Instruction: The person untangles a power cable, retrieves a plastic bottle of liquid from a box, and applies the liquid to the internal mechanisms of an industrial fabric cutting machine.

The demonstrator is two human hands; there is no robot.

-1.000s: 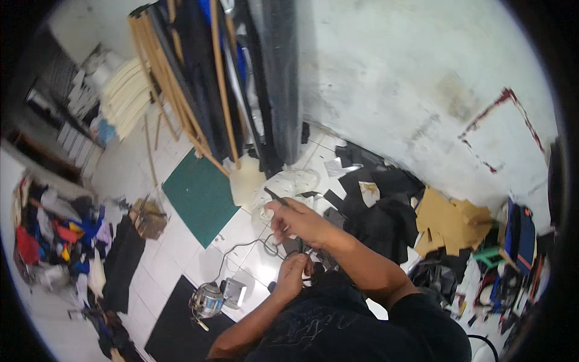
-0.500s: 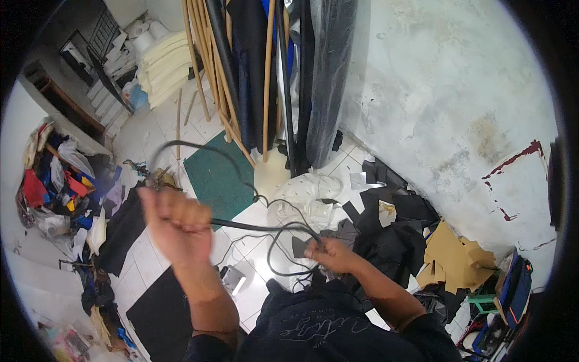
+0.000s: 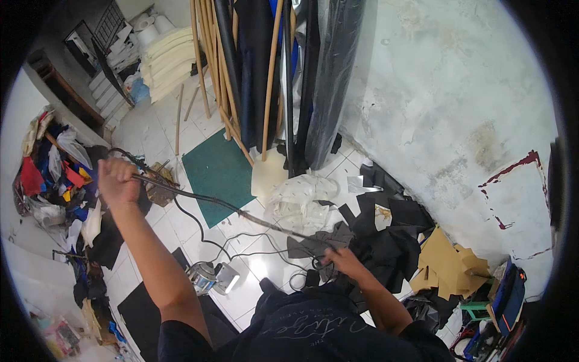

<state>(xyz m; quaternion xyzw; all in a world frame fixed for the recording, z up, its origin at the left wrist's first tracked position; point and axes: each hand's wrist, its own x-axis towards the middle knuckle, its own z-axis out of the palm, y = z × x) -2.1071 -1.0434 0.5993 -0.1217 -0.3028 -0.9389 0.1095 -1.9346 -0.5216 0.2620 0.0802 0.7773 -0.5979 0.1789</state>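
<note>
at the far edge of the white tiled floor (image 3: 148, 130), tall dark fabric rolls (image 3: 256, 75) stand on end, which likely spares room. toward its near edge sits a round metallic machine (image 3: 204, 277). above the floor, a smooth black cable (image 3: 241, 212) runs nearly straight between spread grips: the left hand (image 3: 120, 181) curls closed around it; the right hand (image 3: 344, 259), perhaps pinching, closes on it beside small loops.

Left hand (image 3: 119, 181) blurred, far rolls (image 3: 330, 90) cut off
The left forearm (image 3: 154, 265) partly hides the silver machine (image 3: 203, 279); the black cable (image 3: 239, 212) becomes hard to trace past the right hand (image 3: 345, 262); near-left clutter (image 3: 60, 339) is too blurred to identify.
</note>
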